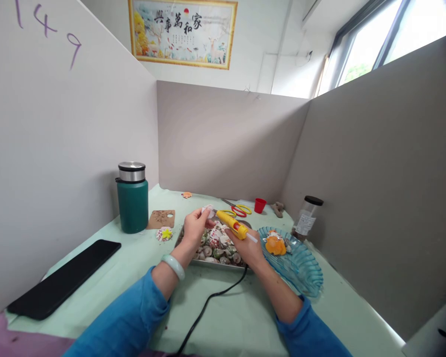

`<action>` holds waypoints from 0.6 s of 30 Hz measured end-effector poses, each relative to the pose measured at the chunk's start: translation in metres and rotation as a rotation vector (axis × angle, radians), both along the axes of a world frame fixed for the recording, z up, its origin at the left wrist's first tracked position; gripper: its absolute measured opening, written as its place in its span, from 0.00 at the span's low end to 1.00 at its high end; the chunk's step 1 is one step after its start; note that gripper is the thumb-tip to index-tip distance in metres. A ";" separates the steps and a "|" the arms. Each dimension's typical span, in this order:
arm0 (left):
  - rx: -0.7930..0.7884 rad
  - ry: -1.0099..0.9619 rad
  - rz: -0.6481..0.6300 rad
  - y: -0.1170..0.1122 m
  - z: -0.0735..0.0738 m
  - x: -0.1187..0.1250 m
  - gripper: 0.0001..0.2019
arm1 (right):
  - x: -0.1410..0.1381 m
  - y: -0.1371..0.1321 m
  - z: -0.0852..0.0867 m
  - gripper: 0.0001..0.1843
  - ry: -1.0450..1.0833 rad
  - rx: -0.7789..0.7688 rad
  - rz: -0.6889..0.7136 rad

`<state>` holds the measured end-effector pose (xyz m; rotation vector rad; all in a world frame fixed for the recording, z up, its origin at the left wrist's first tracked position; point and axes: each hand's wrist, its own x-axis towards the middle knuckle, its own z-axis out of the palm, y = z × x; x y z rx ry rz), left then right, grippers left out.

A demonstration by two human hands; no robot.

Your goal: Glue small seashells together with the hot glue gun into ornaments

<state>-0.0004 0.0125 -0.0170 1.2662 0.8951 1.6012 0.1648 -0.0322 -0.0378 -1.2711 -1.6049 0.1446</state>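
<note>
My left hand point(195, 229) pinches a small pale shell point(208, 210) above a metal tray point(210, 263) filled with several painted shells. My right hand point(247, 246) is wrapped around a yellow glue gun point(231, 224), whose tip points at the shell; its black cord point(208, 305) runs back toward me across the table. A pale bangle point(173, 266) sits on my left wrist. Both arms wear blue sleeves.
A blue glass dish point(301, 270) with an orange piece point(275, 245) lies right of the tray. A green flask point(132, 197), brown card point(161, 218), decorated shell point(164, 233) and black slab point(62, 277) are left. Scissors point(240, 209), red cup point(260, 205) and jar point(306, 216) stand behind.
</note>
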 end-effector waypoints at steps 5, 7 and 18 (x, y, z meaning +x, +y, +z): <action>0.006 -0.005 -0.022 -0.001 0.001 0.000 0.18 | -0.001 -0.003 0.002 0.19 0.020 -0.004 -0.004; 0.002 -0.013 -0.047 -0.001 0.001 0.000 0.18 | -0.001 -0.004 0.003 0.20 0.034 -0.005 -0.005; -0.079 -0.200 -0.148 0.000 0.003 -0.002 0.14 | 0.001 -0.007 0.013 0.20 0.222 -0.159 0.084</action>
